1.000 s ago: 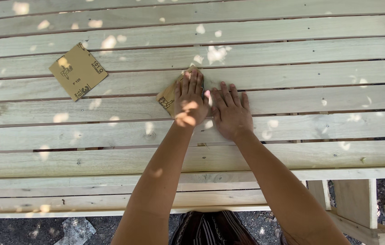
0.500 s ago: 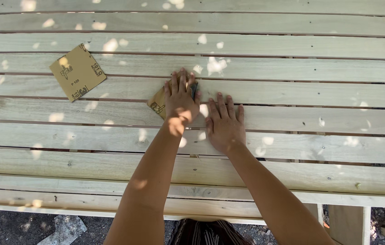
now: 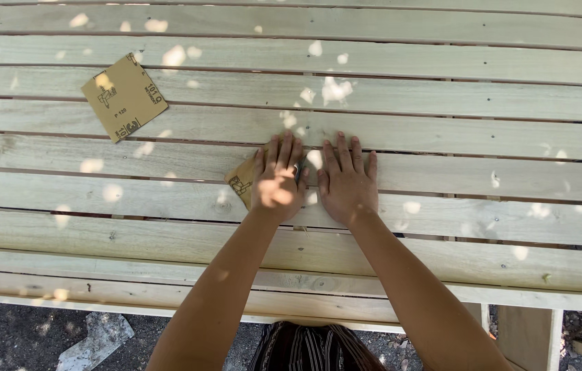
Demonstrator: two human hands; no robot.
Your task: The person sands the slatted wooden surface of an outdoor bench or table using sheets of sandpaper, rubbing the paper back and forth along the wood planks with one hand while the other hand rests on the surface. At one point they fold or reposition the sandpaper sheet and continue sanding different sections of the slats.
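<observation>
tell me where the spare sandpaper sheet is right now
In the head view the spare sandpaper sheet lies flat on the wooden slats at upper left, apart from both hands, up and left of the left hand.

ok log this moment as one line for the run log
left hand flat on sandpaper sheet | right hand flat on slatted wooden bench beside it | spare sandpaper sheet lying apart, upper left

Pale wooden slatted bench (image 3: 442,103) running left to right, dappled sunlight spots across the planks, dark gravel ground (image 3: 2,336) near left
</observation>
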